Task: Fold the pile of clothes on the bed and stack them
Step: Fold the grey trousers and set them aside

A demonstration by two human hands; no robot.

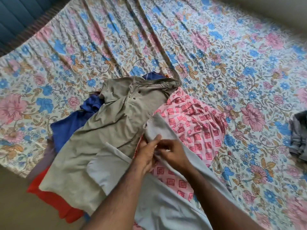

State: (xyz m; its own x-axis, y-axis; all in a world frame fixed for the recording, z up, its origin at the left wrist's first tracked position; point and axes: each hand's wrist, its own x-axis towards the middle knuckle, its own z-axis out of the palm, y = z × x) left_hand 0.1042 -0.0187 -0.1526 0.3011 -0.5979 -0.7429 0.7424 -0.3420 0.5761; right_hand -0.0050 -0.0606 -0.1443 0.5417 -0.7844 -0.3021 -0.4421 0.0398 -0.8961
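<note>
The pile of clothes (pixel 106 130) lay near the front edge of the bed (pixel 216 55), left of centre, on a floral sheet (pixel 249 80) printed with pink and blue flowers. On top of the pile was an olive-grey shirt (pixel 108 130) with a collar and small dark snaps at its placket, its collar toward the far side and its hem toward the near left. Under it, a blue garment (pixel 69 125) showed on the left, and an orange-red garment (pixel 53 198) stuck out at the near left edge of the bed. To the right of the shirt lay a pink cloth (pixel 199 123) with red square prints, crumpled and partly covered.

A light grey garment (pixel 159 201) ran from the near edge up over the pink cloth and onto the shirt. Both hands met at its far end. The left hand (pixel 146 155) had its fingers curled into the grey fabric, thumb pointing far; the right hand (pixel 172 151) pinched the same fabric just beside it, so each grip was closed on the light grey garment. The two hands were touching or almost touching; I could not tell which.

Well apart, at the right edge of the view, a dark grey bundle of cloth (pixel 299 135) sat on the sheet. A blue padded headboard (pixel 16 19) showed at the far left corner.
</note>
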